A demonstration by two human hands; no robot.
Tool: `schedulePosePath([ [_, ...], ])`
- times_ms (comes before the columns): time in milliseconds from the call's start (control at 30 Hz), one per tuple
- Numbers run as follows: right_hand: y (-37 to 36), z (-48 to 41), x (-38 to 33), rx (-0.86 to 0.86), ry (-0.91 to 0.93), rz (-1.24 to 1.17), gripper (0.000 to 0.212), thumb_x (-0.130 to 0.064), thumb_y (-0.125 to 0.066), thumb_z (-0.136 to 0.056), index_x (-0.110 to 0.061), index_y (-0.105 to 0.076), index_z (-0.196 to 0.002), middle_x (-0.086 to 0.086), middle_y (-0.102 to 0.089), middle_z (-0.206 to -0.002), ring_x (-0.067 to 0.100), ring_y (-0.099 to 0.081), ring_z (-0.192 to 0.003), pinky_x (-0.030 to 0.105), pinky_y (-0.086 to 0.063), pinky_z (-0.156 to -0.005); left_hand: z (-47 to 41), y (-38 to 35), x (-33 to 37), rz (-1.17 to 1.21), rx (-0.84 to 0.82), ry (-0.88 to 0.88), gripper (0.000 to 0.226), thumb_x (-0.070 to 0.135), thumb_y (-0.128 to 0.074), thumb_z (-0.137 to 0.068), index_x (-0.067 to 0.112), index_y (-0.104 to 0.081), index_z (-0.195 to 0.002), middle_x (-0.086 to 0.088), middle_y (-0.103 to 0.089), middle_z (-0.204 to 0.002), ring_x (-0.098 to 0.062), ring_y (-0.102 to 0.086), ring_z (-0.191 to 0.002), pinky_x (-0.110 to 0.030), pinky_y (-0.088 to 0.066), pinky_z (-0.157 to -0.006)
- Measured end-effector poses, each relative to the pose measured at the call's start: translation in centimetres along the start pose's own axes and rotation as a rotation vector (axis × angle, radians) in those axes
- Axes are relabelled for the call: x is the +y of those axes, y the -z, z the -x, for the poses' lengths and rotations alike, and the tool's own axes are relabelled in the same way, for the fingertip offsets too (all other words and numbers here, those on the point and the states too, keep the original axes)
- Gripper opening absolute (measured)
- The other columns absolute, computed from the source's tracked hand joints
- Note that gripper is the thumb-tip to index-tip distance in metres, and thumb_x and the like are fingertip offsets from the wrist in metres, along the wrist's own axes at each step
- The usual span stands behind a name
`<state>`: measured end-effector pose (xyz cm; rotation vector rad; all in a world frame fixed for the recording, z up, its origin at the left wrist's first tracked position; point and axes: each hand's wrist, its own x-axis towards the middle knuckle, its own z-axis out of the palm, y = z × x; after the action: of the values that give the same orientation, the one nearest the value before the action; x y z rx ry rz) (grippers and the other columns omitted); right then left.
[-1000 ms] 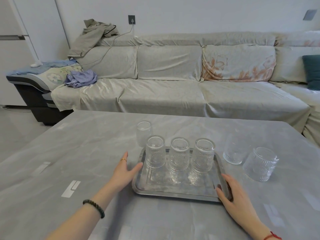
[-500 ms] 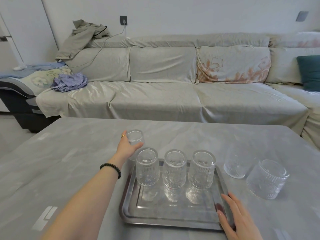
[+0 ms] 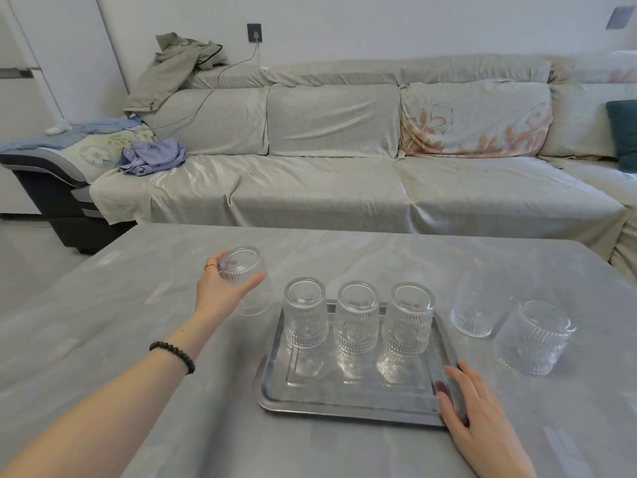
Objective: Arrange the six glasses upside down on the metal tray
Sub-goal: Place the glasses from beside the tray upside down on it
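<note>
Tray [image 3: 348, 405] of bright metal lies on the grey surface [image 3: 103, 339] in the head view, with three ribbed glasses [image 3: 356, 317] standing upside down in a row along its far half; the near half is bare. The left hand [image 3: 224, 291] is off the tray's far-left corner, its grip closed around a fourth glass [image 3: 243, 267], thumb on one side and fingers [image 3: 213, 263] on the other. That glass is tipped: its thick base faces up and toward the camera, so its long axis slants rather than standing upright, and I cannot tell whether it is clear of the surface or touching it. From the grip, the free near row of the tray lies to the right and toward the person. The right hand [image 3: 479, 422] rests flat on the tray's near-right corner, fingers spread and relaxed, grasping nothing. Two more glasses [image 3: 506, 331] sit on the surface just beside the tray's right edge, one behind the other; they are nearer the right hand, and they look to be rim-up, though the clear glass makes that uncertain. No brand, label or readable writing shows on the glasses, the tray or the surface.
</note>
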<state>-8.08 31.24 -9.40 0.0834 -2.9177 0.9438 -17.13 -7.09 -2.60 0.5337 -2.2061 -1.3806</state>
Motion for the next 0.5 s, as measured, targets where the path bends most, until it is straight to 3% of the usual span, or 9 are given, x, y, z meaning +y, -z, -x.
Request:
schedulePosePath([
  [300,0.0,0.6,0.1,-0.004,0.027,-0.022,0.042,-0.030,-0.047,-0.090,-0.016,-0.041,-0.129,0.007,-0.033,-0.147,0.024,-0.030,-0.135,0.039,-0.028,-0.111,9.5,4.0,-0.3,-0.003,-0.166,-0.075,0.066,0.030,-0.085,-0.055,0.032,-0.050,-0.111,0.005,-0.061,-0.109,-0.012,-0.054,-0.100,-0.023,-0.037,-0.085],
  [500,0.0,0.7,0.1,-0.006,0.028,-0.024,0.041,-0.031,-0.044,-0.091,-0.016,-0.040,-0.129,0.008,-0.034,-0.146,0.024,-0.029,-0.135,0.039,-0.026,-0.112,13.0,1.2,0.4,0.049,-0.279,-0.115,0.059,0.029,-0.086,-0.053,0.045,-0.050,-0.096,0.016,-0.062,-0.103,0.005,-0.054,-0.099,0.004,-0.035,-0.072],
])
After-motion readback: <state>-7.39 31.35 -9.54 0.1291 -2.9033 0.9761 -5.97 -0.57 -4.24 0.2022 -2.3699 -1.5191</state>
